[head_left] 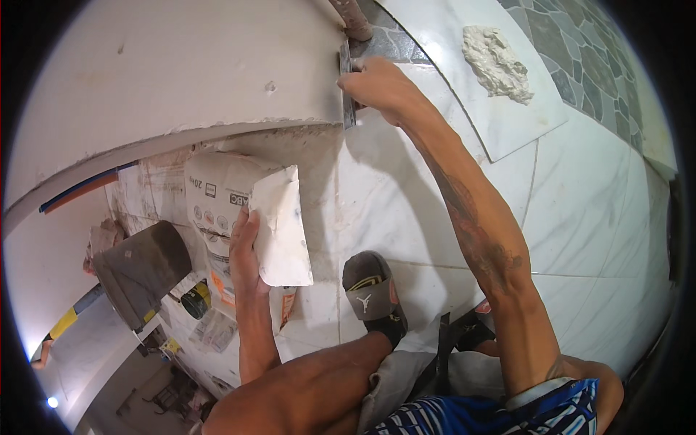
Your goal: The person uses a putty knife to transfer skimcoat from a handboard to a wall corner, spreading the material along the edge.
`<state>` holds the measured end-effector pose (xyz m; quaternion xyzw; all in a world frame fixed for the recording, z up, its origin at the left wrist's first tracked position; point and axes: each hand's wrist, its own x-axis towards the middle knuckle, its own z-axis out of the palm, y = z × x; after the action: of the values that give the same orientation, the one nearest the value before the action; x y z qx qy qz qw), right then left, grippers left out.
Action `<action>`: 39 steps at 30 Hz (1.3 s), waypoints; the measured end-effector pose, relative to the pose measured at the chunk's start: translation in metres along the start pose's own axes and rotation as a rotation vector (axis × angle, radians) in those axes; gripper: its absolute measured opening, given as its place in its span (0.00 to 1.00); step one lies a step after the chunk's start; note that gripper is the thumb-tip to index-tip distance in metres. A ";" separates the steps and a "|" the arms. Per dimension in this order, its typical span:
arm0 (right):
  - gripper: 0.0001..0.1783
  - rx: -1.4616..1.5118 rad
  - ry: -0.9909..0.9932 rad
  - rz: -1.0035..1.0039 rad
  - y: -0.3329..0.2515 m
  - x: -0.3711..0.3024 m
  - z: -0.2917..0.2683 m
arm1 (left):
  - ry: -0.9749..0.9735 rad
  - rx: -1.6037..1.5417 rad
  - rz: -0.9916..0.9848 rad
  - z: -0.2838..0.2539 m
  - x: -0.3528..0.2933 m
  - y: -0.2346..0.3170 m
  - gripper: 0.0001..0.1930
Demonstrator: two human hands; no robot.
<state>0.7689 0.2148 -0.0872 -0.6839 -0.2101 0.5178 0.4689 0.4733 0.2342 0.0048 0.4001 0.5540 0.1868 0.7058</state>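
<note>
My right hand is closed around a flat metal trowel, seen nearly edge-on. Its blade stands along the end edge of the pale wall, at the far middle. Nearer and to the left, my left hand grips a flat white rectangular plate by its left side. Smears of plaster mark the plate's face. Behind that hand, a printed paper bag rests on the floor beside the wall. At the far right, a heap of off-white plaster lies on a pale tile.
A grey bucket lies tilted at left, with a small dark tin beside it. My slippered foot rests on the marble-look floor. A pipe-like piece stands past the wall end; stone-pattern flooring lies far right.
</note>
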 end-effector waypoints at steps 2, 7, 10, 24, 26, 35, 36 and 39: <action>0.17 -0.008 -0.011 -0.026 -0.006 -0.009 0.001 | 0.014 0.001 -0.001 0.001 0.001 0.000 0.22; 0.17 0.018 -0.004 -0.165 -0.041 -0.041 0.004 | 0.103 0.093 -0.012 0.014 -0.003 0.009 0.29; 0.17 -0.012 -0.013 -0.302 -0.058 -0.051 0.009 | 0.074 0.049 -0.024 0.013 -0.003 0.008 0.28; 0.17 -0.145 0.223 -0.412 -0.059 -0.110 -0.020 | -0.003 -0.016 0.043 0.015 -0.007 0.005 0.24; 0.19 -0.119 0.522 -0.772 -0.021 -0.099 -0.003 | 0.051 -0.001 0.045 0.013 -0.008 0.006 0.25; 0.41 -0.301 0.699 -1.050 0.020 -0.090 0.104 | 0.049 -0.010 0.082 -0.001 -0.008 0.000 0.22; 0.41 -0.301 0.701 -1.054 0.016 -0.090 0.110 | 0.069 0.006 0.081 -0.007 -0.006 -0.001 0.23; 0.38 -0.326 0.667 -0.932 0.015 -0.110 0.123 | 0.174 0.004 0.074 -0.016 -0.003 -0.007 0.24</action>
<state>0.6132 0.1749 -0.0474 -0.7084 -0.4065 -0.0242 0.5765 0.4563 0.2338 0.0004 0.4040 0.5984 0.2456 0.6468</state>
